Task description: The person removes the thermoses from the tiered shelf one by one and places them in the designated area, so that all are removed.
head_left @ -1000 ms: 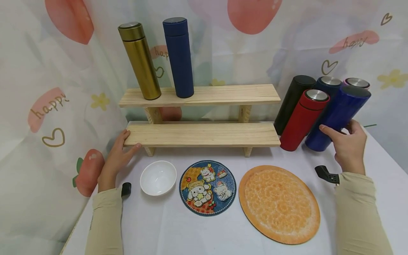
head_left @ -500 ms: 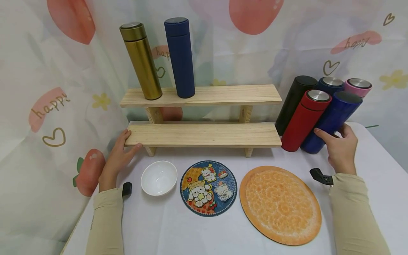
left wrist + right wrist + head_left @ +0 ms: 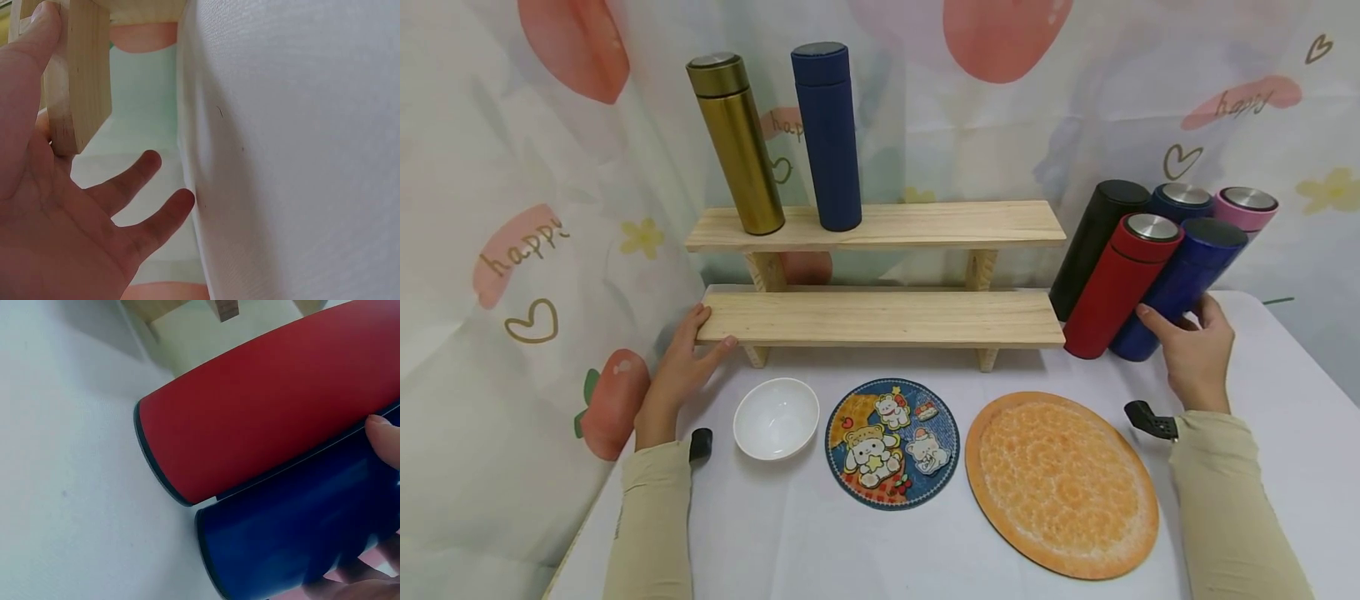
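At the right, my right hand [image 3: 1199, 354] holds a glossy blue thermos [image 3: 1183, 279] by its lower half, thumb on the near side. In the right wrist view the blue thermos [image 3: 300, 531] stands right beside a red thermos [image 3: 269, 400], its base at the white cloth. Black [image 3: 1097, 242], navy [image 3: 1182, 200] and pink [image 3: 1247, 204] thermoses are behind them, partly hidden. My left hand [image 3: 677, 375] grips the left end of the lower board of a two-tier wooden shelf [image 3: 880, 318]; in the left wrist view two fingers [image 3: 159, 219] are spread off the wood.
A gold thermos [image 3: 741, 158] and a matte blue thermos [image 3: 829, 146] stand on the upper tier's left part. In front of the shelf lie a white bowl [image 3: 777, 419], a round cartoon mat [image 3: 865, 417] and an orange-brown round mat [image 3: 1067, 483]. A printed curtain [image 3: 970, 125] hangs behind.
My right hand has brought the blue thermos leftward, close against the red one, uncovering more of the pink thermos. The left hand stays on the shelf.
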The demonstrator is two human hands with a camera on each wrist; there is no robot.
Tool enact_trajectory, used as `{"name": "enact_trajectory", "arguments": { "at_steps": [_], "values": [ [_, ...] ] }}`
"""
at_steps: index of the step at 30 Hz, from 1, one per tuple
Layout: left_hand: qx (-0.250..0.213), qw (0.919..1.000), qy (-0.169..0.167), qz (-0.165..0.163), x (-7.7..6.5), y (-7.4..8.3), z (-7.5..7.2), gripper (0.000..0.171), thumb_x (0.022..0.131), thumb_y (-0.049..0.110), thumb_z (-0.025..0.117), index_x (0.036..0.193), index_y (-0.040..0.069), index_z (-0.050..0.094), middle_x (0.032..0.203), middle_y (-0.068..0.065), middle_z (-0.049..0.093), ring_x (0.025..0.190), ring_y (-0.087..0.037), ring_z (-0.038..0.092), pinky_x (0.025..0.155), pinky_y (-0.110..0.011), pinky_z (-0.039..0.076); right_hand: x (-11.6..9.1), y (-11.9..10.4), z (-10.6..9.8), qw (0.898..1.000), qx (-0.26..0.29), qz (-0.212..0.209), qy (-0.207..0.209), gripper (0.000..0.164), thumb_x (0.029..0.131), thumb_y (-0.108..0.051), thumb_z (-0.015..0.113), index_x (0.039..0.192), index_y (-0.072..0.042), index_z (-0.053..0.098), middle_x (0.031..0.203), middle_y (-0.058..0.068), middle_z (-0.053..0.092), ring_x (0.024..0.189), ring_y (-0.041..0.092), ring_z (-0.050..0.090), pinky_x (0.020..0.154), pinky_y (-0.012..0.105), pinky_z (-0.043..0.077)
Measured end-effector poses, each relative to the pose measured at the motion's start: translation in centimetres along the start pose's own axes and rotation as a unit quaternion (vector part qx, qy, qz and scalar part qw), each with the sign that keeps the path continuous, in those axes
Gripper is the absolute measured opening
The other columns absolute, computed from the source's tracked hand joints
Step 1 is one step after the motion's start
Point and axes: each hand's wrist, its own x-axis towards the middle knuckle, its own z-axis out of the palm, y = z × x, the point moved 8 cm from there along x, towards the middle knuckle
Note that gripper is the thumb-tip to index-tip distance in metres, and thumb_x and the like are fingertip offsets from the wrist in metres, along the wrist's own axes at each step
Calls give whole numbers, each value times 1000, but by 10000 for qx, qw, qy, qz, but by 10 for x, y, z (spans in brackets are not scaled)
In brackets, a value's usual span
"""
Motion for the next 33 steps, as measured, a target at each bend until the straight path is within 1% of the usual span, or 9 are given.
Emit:
{"name": "enact_trajectory", "arguments": {
  "at_steps": [4, 8, 10, 12, 14, 16, 24, 28, 33],
  "values": [
    [2, 10000, -16, -94, 0, 0, 1, 91, 106, 43, 69, 171, 5, 17, 179, -15, 4, 162, -44, 6, 125, -69, 12, -3, -2, -1, 9998, -26, 124, -161, 77, 97, -19, 78, 165, -21, 41, 160, 1, 48, 138, 13, 49, 122, 29, 33],
    [-43, 9999, -49, -146, 1, 2, 1, 93, 106, 46, 68, 172, 6, 16, 179, -14, 2, 162, -44, 5, 125, -69, 12, -6, -10, -9, 9968, 784, 114, 40, 77, 95, -13, 79, 163, -21, 44, 159, 4, 47, 139, 17, 49, 117, 23, 37],
    [-46, 9999, -38, -116, 2, 3, 1, 92, 106, 45, 68, 172, 6, 16, 179, -15, 3, 162, -44, 6, 125, -69, 12, -7, -17, -14, 9890, 1461, -63, 233, 73, 93, -7, 79, 159, -18, 49, 153, 4, 52, 134, 18, 53, 109, 18, 43],
    [-35, 9999, -33, -122, 2, 3, 1, 92, 106, 44, 68, 172, 6, 16, 179, -15, 2, 162, -44, 6, 125, -70, 12, -8, -25, -18, 9762, 2108, -283, 417, 71, 91, -1, 79, 155, -14, 53, 148, 4, 54, 129, 18, 56, 101, 16, 48],
    [-15, 9999, -27, -113, 2, 3, 0, 92, 106, 44, 68, 172, 5, 17, 179, -15, 3, 162, -44, 6, 125, -69, 12, -10, -35, -21, 9662, 2452, -529, 601, 69, 90, 2, 77, 154, -10, 53, 147, 7, 52, 127, 19, 57, 98, 15, 50],
    [-18, 9999, -28, -111, 1, 3, 0, 92, 106, 43, 69, 171, 4, 17, 179, -16, 3, 162, -45, 7, 125, -69, 13, -12, -47, -25, 9581, 2646, -761, 791, 68, 89, 3, 75, 152, -8, 53, 147, 8, 49, 130, 21, 56, 103, 18, 49],
    [-73, 9997, -34, -218, -4, -2, -1, 93, 106, 45, 68, 172, 6, 15, 179, -15, 2, 162, -44, 5, 125, -69, 12, -41, -110, -32, 9487, 2058, -1910, 1457, 61, 88, 0, 66, 148, -5, 57, 151, 9, 49, 141, 22, 50, 110, 16, 35],
    [-78, 9998, -35, -188, -4, -2, -1, 93, 106, 45, 68, 172, 5, 16, 179, -15, 2, 162, -44, 5, 125, -69, 12, -61, -138, -25, 9392, 1955, -2425, 1442, 58, 87, 2, 64, 145, -4, 61, 150, 11, 53, 142, 26, 50, 114, 18, 34],
    [-99, 9999, -22, -96, -2, 0, 0, 91, 106, 43, 68, 171, 4, 17, 179, -15, 3, 162, -44, 6, 125, -68, 12, -83, -162, -10, 9231, 2117, -3005, 1127, 56, 86, 3, 64, 142, 0, 64, 145, 15, 58, 141, 31, 52, 119, 26, 33]
  ]
}}
